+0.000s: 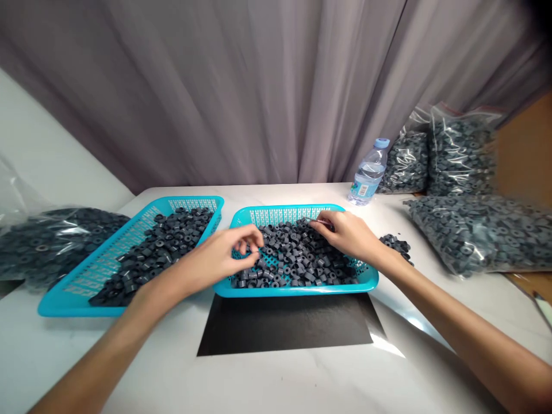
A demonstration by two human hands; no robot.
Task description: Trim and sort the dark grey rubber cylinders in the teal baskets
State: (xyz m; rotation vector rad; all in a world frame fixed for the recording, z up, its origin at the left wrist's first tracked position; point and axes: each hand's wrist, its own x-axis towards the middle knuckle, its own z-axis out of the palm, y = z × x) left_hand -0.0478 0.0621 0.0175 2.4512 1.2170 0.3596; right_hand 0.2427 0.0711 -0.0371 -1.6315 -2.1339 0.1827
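A turquoise plastic basket (297,292) in front of me holds a heap of small dark grey ring-shaped parts (297,253). Over its left side hovers my left hand (237,248), fingers curled and thumb close to the index finger; anything between the tips is too small to make out. My right hand (340,230) reaches over the back right of the same heap. Its thumb and index finger are pinched together at the parts, and what they hold is hidden. To the left stands a second turquoise basket (64,299), with more of these grey parts (159,247).
A black mat (284,328) lies under the near basket on the white table (241,379). Loose parts (395,247) sit right of it. A water bottle (368,175) stands behind. Filled plastic bags (463,152) are at the right, another bag (64,236) at the left.
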